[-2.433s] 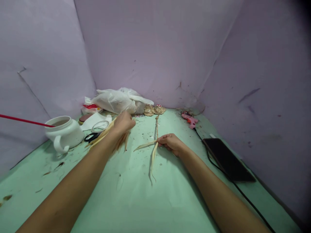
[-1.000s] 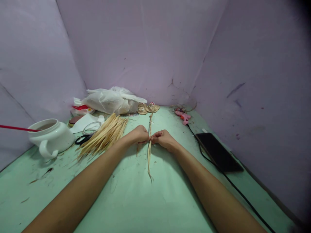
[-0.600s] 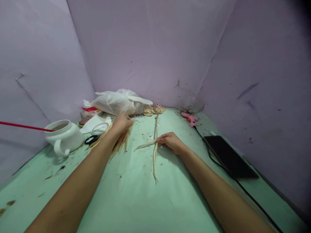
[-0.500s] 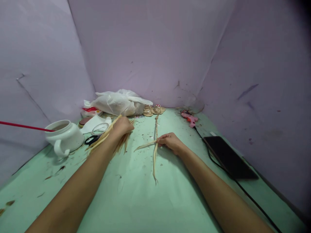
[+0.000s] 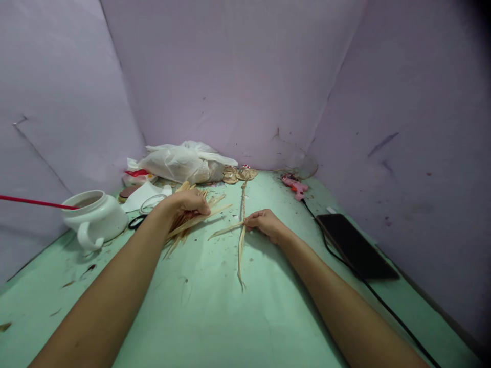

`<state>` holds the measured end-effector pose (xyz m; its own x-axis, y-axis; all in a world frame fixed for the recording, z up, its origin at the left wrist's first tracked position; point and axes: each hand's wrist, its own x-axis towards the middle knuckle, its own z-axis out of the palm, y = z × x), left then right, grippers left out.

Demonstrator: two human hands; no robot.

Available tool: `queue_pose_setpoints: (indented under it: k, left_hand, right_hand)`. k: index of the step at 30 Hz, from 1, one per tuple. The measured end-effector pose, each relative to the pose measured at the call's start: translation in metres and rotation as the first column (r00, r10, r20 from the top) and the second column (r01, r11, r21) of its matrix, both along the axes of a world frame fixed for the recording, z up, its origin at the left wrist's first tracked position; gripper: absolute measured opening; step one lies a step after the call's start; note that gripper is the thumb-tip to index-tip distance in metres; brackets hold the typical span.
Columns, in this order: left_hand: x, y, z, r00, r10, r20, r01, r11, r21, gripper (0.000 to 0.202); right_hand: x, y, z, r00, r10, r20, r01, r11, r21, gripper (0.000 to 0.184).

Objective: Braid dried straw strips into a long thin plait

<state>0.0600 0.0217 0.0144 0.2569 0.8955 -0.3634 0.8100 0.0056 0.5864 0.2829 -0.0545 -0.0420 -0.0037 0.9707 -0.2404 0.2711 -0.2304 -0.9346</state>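
My left hand (image 5: 190,202) is closed on a pale dried-leaf strip (image 5: 205,216), whose end points right past the fingers. Beneath that hand lies a loose pile of similar strips (image 5: 177,240), partly hidden by the hand and wrist. With thumb and fingers, my right hand (image 5: 265,224) pinches a thin braid (image 5: 243,200) at its lower end. From the pinch, one loose strand (image 5: 224,231) spreads left and another loose strand (image 5: 240,260) runs toward me. The braid's upper part reaches back to woven straw pieces (image 5: 245,174), one with a red-and-white bit on it.
A white pot (image 5: 95,220) with a red stick (image 5: 38,202) stands left, near black-handled scissors (image 5: 137,222). Behind are a white plastic bag (image 5: 187,162) and paper (image 5: 143,196). Right lie a pink glue gun (image 5: 295,186), its black cord (image 5: 337,258) and a dark phone (image 5: 356,245). Walls enclose the table.
My left hand has shifted down over the pile, and a strip now sticks out to the right from its fingers. The right hand keeps its pinch on the braid. The view has turned slightly right.
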Motion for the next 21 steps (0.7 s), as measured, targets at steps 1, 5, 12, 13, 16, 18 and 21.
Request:
queue_pose_setpoints:
  k: [1, 5, 12, 13, 16, 18, 21]
  left_hand:
    - [0.002, -0.001, 0.000, 0.999, -0.005, -0.048, 0.005, 1.000, 0.012, 0.011]
    - [0.013, -0.005, -0.004, 0.986, -0.011, -0.165, 0.047, 0.975, 0.219, 0.008]
    - [0.045, -0.021, -0.028, 0.957, 0.051, -0.284, 0.096, 0.873, 0.479, 0.014]
    - [0.047, -0.022, -0.030, 0.950, 0.056, -0.307, 0.107, 0.866, 0.488, 0.014]
    - [0.049, -0.023, -0.030, 0.964, 0.010, -0.266, 0.127, 0.862, 0.491, 0.012]
    - [0.049, -0.025, -0.027, 0.987, -0.073, -0.145, 0.130, 0.890, 0.437, 0.012]
    - [0.053, -0.030, -0.025, 0.980, -0.183, 0.084, 0.157, 0.956, 0.247, 0.014]
  right_hand:
    - [0.000, 0.000, 0.000, 1.000, -0.002, 0.002, 0.002, 1.000, 0.002, 0.007]
    - [0.000, -0.001, 0.001, 1.000, 0.002, 0.012, -0.002, 1.000, -0.001, 0.007]
    - [0.000, -0.002, 0.001, 1.000, 0.001, 0.011, -0.001, 1.000, 0.017, 0.008]
    - [0.000, -0.001, 0.001, 1.000, 0.002, 0.005, -0.002, 1.000, 0.022, 0.007]
    - [0.000, 0.000, 0.000, 1.000, 0.010, -0.004, -0.010, 1.000, 0.016, 0.007]
    - [0.001, 0.001, -0.002, 1.000, 0.011, -0.007, -0.011, 1.000, 0.014, 0.007]
    - [0.001, 0.002, -0.003, 1.000, 0.001, -0.014, -0.001, 1.000, 0.013, 0.007]
